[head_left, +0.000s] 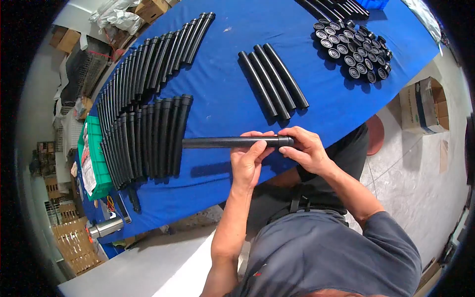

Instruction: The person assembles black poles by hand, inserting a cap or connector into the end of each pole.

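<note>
A black tube (210,142) lies level across the front of my body, above the blue cloth. My left hand (248,161) is wrapped round its middle, thumb on top. At the tube's right end is a black cap (285,141), and my right hand (308,149) grips it between thumb and fingers. Beyond my hands, three black tubes without caps (272,79) lie side by side. Several round black caps (351,59) are heaped at the upper right. Rows of capped tubes (157,136) lie at the left.
More thin black tubes (341,7) lie at the table's far edge by a blue bin (374,4). A green crate (101,161) and a metal cylinder (106,227) are at the left edge. A cardboard box (417,109) stands on the floor at the right.
</note>
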A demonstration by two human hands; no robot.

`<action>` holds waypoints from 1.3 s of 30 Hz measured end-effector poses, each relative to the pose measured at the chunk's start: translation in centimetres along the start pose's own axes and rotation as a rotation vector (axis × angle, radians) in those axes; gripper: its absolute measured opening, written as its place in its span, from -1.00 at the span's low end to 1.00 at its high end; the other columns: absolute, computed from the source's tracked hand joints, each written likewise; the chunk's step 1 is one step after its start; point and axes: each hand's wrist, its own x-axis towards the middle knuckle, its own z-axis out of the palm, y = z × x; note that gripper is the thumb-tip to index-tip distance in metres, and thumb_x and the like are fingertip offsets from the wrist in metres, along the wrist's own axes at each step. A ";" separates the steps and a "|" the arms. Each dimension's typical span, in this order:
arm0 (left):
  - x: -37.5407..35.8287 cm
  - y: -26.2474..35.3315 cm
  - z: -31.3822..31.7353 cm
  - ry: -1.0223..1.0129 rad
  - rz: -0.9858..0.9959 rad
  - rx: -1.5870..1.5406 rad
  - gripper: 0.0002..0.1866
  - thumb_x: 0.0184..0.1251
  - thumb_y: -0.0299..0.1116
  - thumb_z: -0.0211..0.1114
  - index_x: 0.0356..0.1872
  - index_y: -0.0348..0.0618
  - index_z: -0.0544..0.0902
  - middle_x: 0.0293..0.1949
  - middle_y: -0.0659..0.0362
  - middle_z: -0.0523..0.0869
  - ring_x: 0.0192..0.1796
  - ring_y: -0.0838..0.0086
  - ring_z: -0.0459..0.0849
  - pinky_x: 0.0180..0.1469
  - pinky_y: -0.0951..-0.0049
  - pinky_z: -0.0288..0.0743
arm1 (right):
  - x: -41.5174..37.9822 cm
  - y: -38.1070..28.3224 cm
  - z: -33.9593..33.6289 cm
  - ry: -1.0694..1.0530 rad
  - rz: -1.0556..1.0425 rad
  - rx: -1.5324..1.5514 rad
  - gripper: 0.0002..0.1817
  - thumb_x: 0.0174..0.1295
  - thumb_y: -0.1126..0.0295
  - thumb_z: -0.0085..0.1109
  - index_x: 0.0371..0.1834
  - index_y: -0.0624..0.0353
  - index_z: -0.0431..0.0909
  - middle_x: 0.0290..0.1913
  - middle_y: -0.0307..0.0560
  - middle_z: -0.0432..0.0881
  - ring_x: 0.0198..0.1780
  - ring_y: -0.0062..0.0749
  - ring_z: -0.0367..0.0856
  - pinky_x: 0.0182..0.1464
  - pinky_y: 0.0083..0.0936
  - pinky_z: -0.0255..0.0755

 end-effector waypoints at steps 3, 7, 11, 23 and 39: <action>0.1 -0.1 0.3 -0.011 0.007 0.002 -0.79 0.44 -0.58 0.33 0.05 -0.32 0.65 0.06 -0.19 0.77 0.09 0.12 0.81 0.17 0.12 0.80 | 0.2 -0.3 0.0 0.009 -0.009 0.012 -0.59 0.30 0.43 0.43 0.18 0.31 0.60 -0.23 -0.13 0.62 -0.29 -0.55 0.62 -0.28 -0.54 0.52; 0.1 -0.3 0.0 -0.009 -0.006 0.000 -0.80 0.44 -0.54 0.36 0.02 -0.31 0.66 0.06 -0.17 0.78 0.09 0.11 0.81 0.16 0.11 0.80 | 0.1 -1.0 0.1 -0.006 0.055 0.075 -0.61 0.34 0.45 0.42 0.19 0.31 0.58 -0.24 -0.18 0.63 -0.29 -0.62 0.62 -0.27 -0.56 0.54; 0.3 0.0 -0.4 -0.050 -0.017 -0.064 -0.69 0.44 -0.49 0.39 0.15 -0.27 0.61 0.16 -0.17 0.73 0.20 0.03 0.74 0.22 0.01 0.75 | -0.3 -0.3 0.8 0.048 0.136 0.254 -0.60 0.33 0.42 0.44 0.16 0.30 0.57 -0.22 -0.19 0.67 -0.26 -0.65 0.67 -0.23 -0.57 0.58; -0.9 -0.7 -1.9 -0.107 0.064 -0.277 -0.77 0.47 -0.54 0.34 0.08 -0.15 0.59 0.11 -0.11 0.74 0.25 -0.02 0.71 0.20 -0.02 0.77 | 0.2 -2.8 0.8 -0.094 -0.162 -0.399 -0.60 0.31 0.31 0.42 0.11 0.25 0.56 -0.13 0.14 0.64 -0.14 0.09 0.68 -0.12 -0.17 0.55; -1.4 -0.7 -1.8 -0.095 0.078 -0.222 -0.75 0.50 -0.48 0.33 0.12 -0.11 0.58 0.08 -0.07 0.76 0.23 0.01 0.73 0.19 -0.01 0.76 | -0.2 -2.8 1.7 -0.093 -0.210 -0.553 -0.57 0.21 0.43 0.45 0.12 0.25 0.55 -0.09 0.15 0.64 -0.06 0.14 0.67 -0.06 -0.08 0.60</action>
